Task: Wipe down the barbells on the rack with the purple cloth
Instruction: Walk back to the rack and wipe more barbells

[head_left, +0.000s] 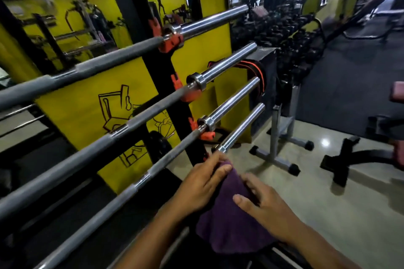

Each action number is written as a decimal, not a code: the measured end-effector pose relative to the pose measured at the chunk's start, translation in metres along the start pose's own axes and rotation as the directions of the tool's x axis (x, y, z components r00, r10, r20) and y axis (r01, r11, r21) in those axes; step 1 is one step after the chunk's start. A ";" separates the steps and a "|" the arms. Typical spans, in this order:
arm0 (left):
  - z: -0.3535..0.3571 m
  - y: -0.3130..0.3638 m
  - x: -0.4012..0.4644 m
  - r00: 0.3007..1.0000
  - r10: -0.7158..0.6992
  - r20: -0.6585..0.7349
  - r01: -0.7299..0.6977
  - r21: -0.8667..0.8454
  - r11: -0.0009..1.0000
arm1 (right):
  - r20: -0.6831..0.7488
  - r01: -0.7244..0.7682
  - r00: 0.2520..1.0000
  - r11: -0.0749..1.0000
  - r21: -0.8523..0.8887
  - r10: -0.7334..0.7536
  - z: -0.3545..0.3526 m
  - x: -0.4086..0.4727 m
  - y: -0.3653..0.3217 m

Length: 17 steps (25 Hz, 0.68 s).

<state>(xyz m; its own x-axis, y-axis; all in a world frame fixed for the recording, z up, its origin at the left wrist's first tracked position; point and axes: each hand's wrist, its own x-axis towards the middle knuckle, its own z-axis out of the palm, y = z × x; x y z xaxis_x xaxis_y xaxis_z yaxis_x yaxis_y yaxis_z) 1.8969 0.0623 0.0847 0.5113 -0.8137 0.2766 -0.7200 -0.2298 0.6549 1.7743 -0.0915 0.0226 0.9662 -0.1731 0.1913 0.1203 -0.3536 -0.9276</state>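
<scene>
Several steel barbells lie one above another on a black rack (181, 113) with orange hooks; the top barbell (122, 54) runs highest and the lowest barbell (242, 129) ends in a shiny sleeve. A purple cloth (231, 220) is draped over the lowest barbell just behind its sleeve and hides the shaft there. My left hand (203, 183) grips the cloth's upper end around the bar. My right hand (262, 203) holds the cloth a little lower, thumb across the fabric.
A yellow panel (87, 102) with black drawings stands behind the rack. A grey metal stand (277, 137) sits on the pale floor to the right, with a black bench (358, 155) beyond it. Dumbbell racks (290, 35) fill the far right background.
</scene>
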 end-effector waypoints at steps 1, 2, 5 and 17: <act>0.002 -0.001 0.022 0.997 0.047 0.056 -0.049 0.034 0.998 | -0.013 -0.037 0.999 0.995 0.087 0.038 -0.006 0.014 -0.002; 0.003 -0.002 0.043 0.991 0.086 0.104 -0.094 0.072 0.993 | -0.052 -0.072 0.995 0.981 0.182 0.083 -0.011 0.026 -0.004; -0.001 -0.012 0.107 0.965 0.191 0.181 -0.228 0.209 0.951 | -0.179 -0.135 0.962 0.925 0.354 0.209 -0.031 0.064 -0.004; -0.107 -0.089 0.350 0.975 0.184 0.120 -0.220 0.593 0.774 | -0.514 0.128 0.716 0.634 0.762 0.473 -0.184 0.273 0.064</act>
<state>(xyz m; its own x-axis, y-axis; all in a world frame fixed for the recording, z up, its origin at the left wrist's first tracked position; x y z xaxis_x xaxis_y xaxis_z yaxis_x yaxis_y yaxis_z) 2.1905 -0.1446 0.1983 0.3096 -0.9003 0.3060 -0.9482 -0.3162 0.0292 2.0043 -0.3307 0.0743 0.6311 -0.7635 -0.1371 0.3741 0.4544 -0.8084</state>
